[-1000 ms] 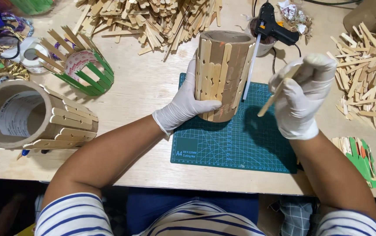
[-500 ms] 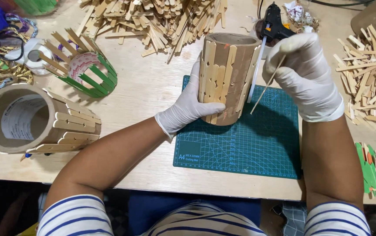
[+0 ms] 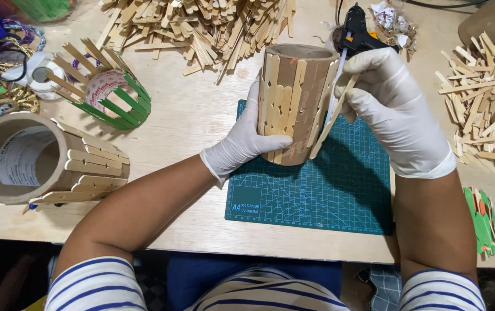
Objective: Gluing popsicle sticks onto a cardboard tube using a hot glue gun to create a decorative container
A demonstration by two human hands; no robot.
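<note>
On the far side of the table (image 3: 201,121) lies a big heap of wooden sticks (image 3: 201,26), and a second, smaller heap of sticks (image 3: 483,109) is at the right edge. A black glue gun (image 3: 358,34) stands just behind the right hand, with some crumpled paper (image 3: 391,20) beside it. At the left there is a tape roll (image 3: 115,92) with green and plain sticks standing around it, and nearer, a wide cardboard tube lying on its side (image 3: 23,158), partly covered with sticks, its open mouth turned to the left. Coloured cords (image 3: 0,69) are in the far left corner. Some green and orange cut pieces (image 3: 483,222) lie at the near right.

In the middle, on the far part of a green cutting mat (image 3: 316,184), is the cardboard cylinder (image 3: 296,101). Its long axis is near upright, leaning a little, with the open mouth toward the far side and upward. Wooden sticks are already glued along its side, running the same way as the axis.

The left hand (image 3: 244,138), in a white glove, is wrapped around the left side of the cylinder, fingers spread on the glued sticks and thumb in front. The right hand (image 3: 394,112), also gloved, pinches a single stick (image 3: 331,124) and presses it against the right side of the cylinder. This stick is slanted, its lower end pointing to the mat. The right hand hides part of the right wall of the cylinder.
</note>
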